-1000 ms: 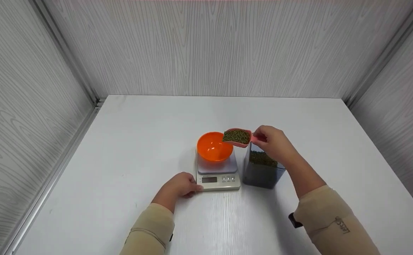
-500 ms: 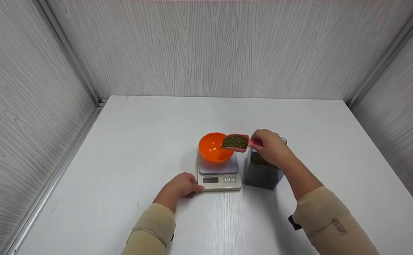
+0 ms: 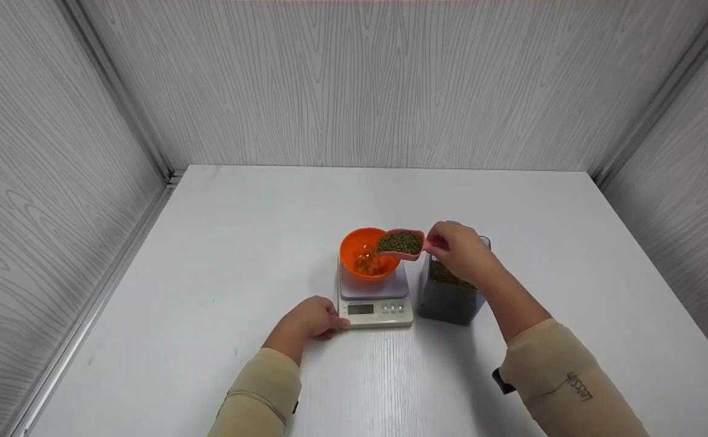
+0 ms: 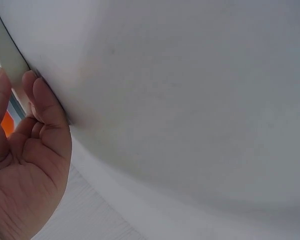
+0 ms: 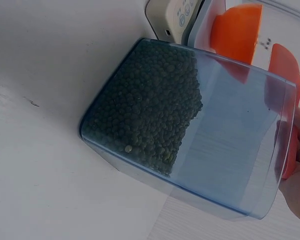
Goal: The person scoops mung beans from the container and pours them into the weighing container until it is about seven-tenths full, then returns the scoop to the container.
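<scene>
My right hand (image 3: 464, 247) pinches the handle of a pink scoop (image 3: 413, 257) heaped with green mung beans (image 3: 401, 243). The scoop's lip is over the right rim of an orange bowl (image 3: 347, 267), and some beans lie scattered inside it. In the right wrist view a few falling beans (image 5: 265, 43) show between scoop and bowl. The bowl sits on the platform of a white kitchen scale (image 3: 373, 320). My left hand (image 3: 311, 317) grips the scale's near left corner, thumb on top and fingers along the side; its palm faces the left wrist camera.
A clear, tall container (image 5: 230, 140), partly filled with mung beans (image 5: 144, 100), stands just right of the scale, under my right hand. The white table (image 3: 256, 230) is bounded by grey wood-grain panels (image 3: 354, 85) at the back and both sides.
The scoop has moved slightly left and lower over the bowl. Beans now lie in the bowl, where none showed before. My left hand stays at the scale's corner.
</scene>
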The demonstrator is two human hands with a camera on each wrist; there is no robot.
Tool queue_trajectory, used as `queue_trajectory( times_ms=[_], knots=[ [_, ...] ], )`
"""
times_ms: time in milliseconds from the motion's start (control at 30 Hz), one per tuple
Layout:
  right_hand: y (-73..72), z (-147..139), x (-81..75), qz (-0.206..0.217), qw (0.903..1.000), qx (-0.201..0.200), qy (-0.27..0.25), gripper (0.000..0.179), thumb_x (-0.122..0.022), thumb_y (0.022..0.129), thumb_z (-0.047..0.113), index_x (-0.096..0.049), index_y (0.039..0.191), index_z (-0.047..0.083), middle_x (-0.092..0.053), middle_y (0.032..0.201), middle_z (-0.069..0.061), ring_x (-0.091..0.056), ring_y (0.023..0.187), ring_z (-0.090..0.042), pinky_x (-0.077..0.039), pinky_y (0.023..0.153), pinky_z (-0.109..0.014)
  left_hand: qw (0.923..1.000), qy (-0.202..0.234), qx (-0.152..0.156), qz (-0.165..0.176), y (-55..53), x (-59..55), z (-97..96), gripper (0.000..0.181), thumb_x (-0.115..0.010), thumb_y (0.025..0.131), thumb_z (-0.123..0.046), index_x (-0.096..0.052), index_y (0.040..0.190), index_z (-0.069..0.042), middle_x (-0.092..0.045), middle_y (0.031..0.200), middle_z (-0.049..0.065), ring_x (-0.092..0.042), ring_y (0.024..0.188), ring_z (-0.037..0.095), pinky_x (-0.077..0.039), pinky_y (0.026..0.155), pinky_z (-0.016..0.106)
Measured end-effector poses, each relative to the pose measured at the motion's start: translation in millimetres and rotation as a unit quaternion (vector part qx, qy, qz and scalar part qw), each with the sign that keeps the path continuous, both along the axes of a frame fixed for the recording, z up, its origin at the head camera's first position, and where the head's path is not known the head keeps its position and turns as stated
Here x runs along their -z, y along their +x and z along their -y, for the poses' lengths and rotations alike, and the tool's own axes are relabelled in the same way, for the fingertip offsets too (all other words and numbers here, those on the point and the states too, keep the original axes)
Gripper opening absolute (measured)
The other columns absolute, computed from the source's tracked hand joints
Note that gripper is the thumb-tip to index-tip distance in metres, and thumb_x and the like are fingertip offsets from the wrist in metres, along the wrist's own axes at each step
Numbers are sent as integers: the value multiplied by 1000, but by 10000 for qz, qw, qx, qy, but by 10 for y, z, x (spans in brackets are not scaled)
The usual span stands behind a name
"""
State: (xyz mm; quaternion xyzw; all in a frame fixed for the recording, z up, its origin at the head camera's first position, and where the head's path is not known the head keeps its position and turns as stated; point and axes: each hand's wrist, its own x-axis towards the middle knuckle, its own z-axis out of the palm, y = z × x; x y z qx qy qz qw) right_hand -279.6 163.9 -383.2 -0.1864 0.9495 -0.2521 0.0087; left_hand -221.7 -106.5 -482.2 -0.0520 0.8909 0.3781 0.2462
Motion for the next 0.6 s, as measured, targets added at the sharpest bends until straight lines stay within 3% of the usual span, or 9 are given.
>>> queue_trajectory(
  times_ms=[600],
  knots=[
    [-13, 24, 20, 18, 10000, -43, -86, 15, -63, 87, 16, -60, 99, 7, -58, 91, -8, -52, 82, -21, -47, 74, -37, 10000, -29, -43, 25, 3, -10, 5, 24, -71, 79, -28, -59, 77, -8, -57, 67, 3, -52, 61, 15, -45, 60, 26]
  ],
)
